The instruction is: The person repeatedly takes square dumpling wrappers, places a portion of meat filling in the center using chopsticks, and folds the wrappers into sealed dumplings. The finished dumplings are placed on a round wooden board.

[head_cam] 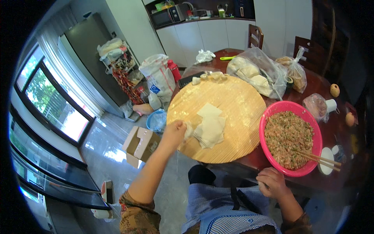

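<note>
My left hand (174, 134) pinches a thin dough wrapper (189, 131) at the left side of a round wooden board (242, 117). Beside it lies a stack of pale dough wrappers (209, 131), with one squarish sheet (209, 110) jutting out at the far end. Several folded dumplings (214, 75) stand along the board's far edge. At the table's near edge, my right hand (272, 182) is curled just below a pink basin (264, 146); its palm is hidden. Minced filling with green bits (287, 137) fills the basin, and wooden chopsticks (321, 160) rest in it.
Behind the board sits a clear plastic bag of dough sheets (257, 74). A tied bag (299, 73) and a white dish (326, 161) share the dark red table (248, 159). A cardboard box (141, 143), blue bucket (156, 121) and white sack (157, 76) stand to the left.
</note>
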Action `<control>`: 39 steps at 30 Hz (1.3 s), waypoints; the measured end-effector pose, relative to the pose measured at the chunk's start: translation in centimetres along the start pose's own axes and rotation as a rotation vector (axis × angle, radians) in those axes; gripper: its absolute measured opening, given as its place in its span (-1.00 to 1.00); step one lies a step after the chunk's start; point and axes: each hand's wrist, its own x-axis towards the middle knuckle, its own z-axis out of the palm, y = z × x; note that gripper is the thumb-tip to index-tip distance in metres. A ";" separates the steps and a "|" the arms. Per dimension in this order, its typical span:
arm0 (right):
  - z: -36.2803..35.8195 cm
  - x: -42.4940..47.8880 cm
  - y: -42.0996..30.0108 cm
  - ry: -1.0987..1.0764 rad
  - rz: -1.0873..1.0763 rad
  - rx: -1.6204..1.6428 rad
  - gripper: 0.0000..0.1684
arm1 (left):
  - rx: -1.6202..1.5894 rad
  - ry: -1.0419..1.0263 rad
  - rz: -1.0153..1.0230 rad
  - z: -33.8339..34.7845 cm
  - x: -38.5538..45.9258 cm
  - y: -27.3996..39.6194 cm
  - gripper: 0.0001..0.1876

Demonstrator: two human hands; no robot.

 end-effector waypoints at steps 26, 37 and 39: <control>0.3 -2.4 1.5 -0.063 0.025 0.066 -0.72 | -0.007 -0.221 -0.188 -1.3 28.7 -2.0 -0.75; -0.1 -1.6 1.1 -0.031 0.035 0.067 -0.68 | 0.530 -0.017 -0.001 0.0 30.6 0.5 -0.72; 0.0 -1.9 1.1 -0.029 0.033 0.061 -0.69 | 0.669 -0.022 -0.001 1.9 29.9 2.1 -0.69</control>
